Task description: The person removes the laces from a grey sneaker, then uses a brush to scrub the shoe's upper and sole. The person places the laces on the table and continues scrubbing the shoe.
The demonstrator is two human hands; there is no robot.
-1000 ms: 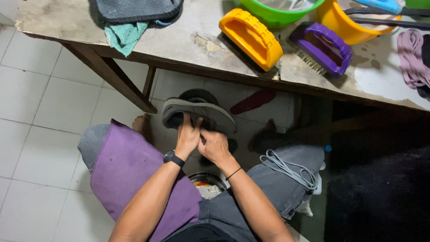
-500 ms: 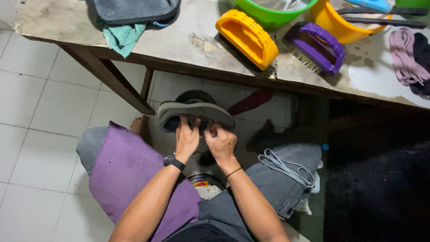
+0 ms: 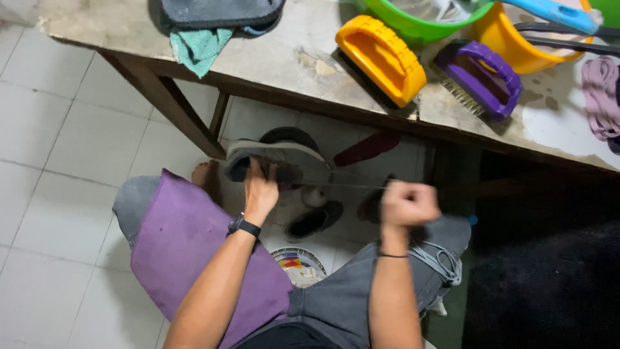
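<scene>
- The left hand is closed over the upper of a grey shoe, held sole-up just below the front edge of the table
- The right hand is a tight fist, well to the right of the shoe, with a thin lace stretched taut between fist and shoe
- Judging by that line, the lace is partly drawn out; whether any is left threaded in the shoe is hidden by the left hand
- The shoe has a pale, smooth rubbery sole and a dark soft upper
- A loose coil of grey laces lies on the right knee, below and right of the shoe
- Above the shoe, on the worn, stained tabletop, sit a yellow brush and a purple brush, both hard moulded plastic with arched handles
</scene>
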